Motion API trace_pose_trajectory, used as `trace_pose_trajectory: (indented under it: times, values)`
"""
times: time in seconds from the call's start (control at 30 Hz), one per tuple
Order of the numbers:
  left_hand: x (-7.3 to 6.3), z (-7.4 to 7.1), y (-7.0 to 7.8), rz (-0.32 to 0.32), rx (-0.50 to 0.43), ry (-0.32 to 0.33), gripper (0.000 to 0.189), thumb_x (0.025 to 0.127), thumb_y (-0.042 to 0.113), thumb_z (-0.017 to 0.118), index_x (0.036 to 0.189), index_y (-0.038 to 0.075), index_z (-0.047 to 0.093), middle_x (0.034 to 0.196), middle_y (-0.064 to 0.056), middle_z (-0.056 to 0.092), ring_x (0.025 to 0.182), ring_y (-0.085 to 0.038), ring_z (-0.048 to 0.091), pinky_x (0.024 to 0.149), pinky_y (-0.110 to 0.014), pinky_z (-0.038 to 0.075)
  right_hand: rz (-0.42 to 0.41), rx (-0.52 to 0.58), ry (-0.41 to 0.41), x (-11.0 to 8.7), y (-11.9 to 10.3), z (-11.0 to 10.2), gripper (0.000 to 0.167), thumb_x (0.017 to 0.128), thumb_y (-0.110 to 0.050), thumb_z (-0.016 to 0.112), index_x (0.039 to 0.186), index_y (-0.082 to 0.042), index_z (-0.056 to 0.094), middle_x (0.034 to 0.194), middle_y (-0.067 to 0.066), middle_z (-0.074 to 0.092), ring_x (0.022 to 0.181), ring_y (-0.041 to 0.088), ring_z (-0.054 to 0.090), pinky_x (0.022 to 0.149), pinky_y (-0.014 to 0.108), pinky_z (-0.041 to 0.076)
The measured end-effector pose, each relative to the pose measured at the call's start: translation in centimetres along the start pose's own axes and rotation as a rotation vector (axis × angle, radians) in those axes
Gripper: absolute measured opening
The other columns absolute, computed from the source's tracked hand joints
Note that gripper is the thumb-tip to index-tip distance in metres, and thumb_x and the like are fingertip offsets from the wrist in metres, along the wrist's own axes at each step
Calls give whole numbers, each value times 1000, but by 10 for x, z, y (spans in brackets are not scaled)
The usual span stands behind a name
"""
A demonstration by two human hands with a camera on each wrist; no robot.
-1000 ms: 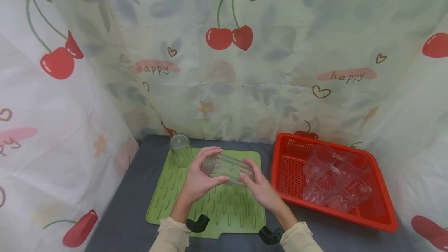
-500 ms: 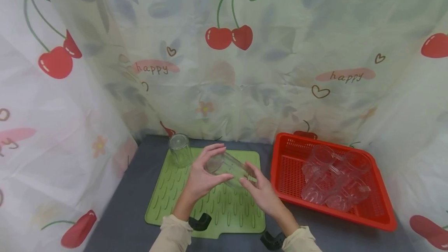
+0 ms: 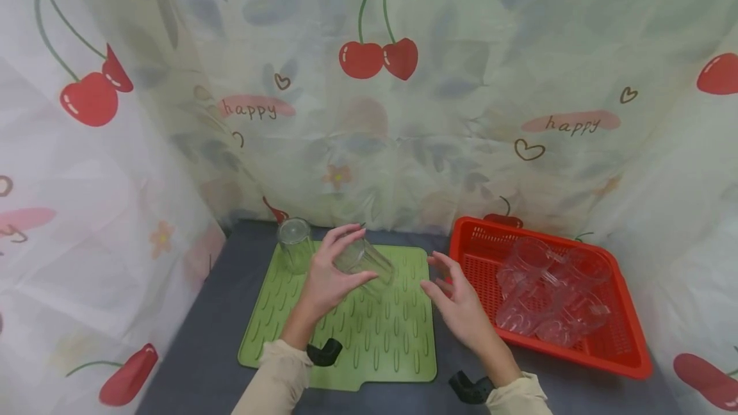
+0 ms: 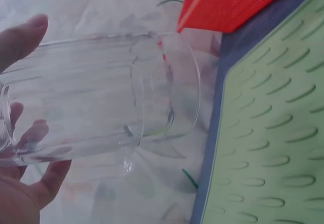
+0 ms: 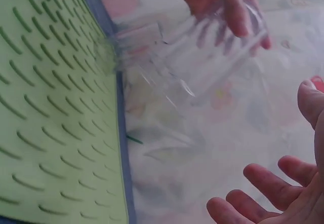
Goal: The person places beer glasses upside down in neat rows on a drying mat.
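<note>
My left hand (image 3: 328, 274) grips a clear glass mug (image 3: 373, 268) near its base, thumb on one side and fingers on the other. The mug is tilted above the green ridged mat (image 3: 398, 357), its mouth end pointing down to the right. In the left wrist view, a small handle-like piece sticks out from the mug's side (image 4: 96, 92). Held apart from the mug, my right hand (image 3: 461, 309) is between mat and basket, fingers loosely bent with nothing in them. Another clear glass (image 3: 296, 248) stands upside down on the mat's back left corner.
A red plastic basket (image 3: 474, 274) sits right of the mat, holding several clear glass mugs (image 3: 553, 300) in its right part. Dark grey cloth (image 3: 196, 351) covers the table. A cherry-printed curtain (image 3: 375, 146) hangs behind and at both sides.
My right hand has let go of the mug and moved right, toward the basket. My left hand keeps its hold and has tilted the mug more steeply, mouth end down.
</note>
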State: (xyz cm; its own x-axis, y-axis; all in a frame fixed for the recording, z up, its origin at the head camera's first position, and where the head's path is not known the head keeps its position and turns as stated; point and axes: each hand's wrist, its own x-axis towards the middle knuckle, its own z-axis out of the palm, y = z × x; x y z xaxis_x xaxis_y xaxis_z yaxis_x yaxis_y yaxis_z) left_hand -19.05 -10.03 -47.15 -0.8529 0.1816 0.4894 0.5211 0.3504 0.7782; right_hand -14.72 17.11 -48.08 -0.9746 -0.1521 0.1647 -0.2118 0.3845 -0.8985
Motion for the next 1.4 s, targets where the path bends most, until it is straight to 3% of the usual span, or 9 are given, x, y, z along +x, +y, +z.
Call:
trace_pose_trajectory:
  times: [0.17,0.47,0.73,1.13,1.4]
  values:
    - [4,0,-4,-12,62,3,76,73,21,94,141,29,62,149,5,51,141,-23,48,110,-53,48,-4,-20,54,-2,3,-16,64,100,-28,67,154,-13,37,152,11,51,144,34,47,114,52,42]
    - [16,1,-16,-14,126,37,75,71,18,95,139,24,64,149,4,52,140,-24,48,112,-52,46,71,-116,102,-9,8,-44,67,100,-34,66,156,-14,34,154,12,49,142,37,49,111,52,44]
    - [20,9,-37,18,236,61,75,73,21,93,142,23,62,153,-2,47,141,-26,46,111,-49,49,98,-194,146,-15,10,-61,61,101,-36,64,152,-11,41,152,17,44,137,40,50,107,58,46]
    - [23,19,-64,64,340,131,79,68,17,96,139,13,64,146,-12,55,136,-34,46,113,-52,45,117,-205,177,-24,11,-72,61,99,-43,64,150,-17,43,152,14,45,139,44,50,108,58,45]
    - [23,27,-77,13,378,142,81,69,15,95,142,10,61,147,-11,54,137,-34,46,111,-50,48,145,-186,156,-22,12,-72,62,99,-45,63,151,-17,43,155,14,43,143,44,46,110,60,43]
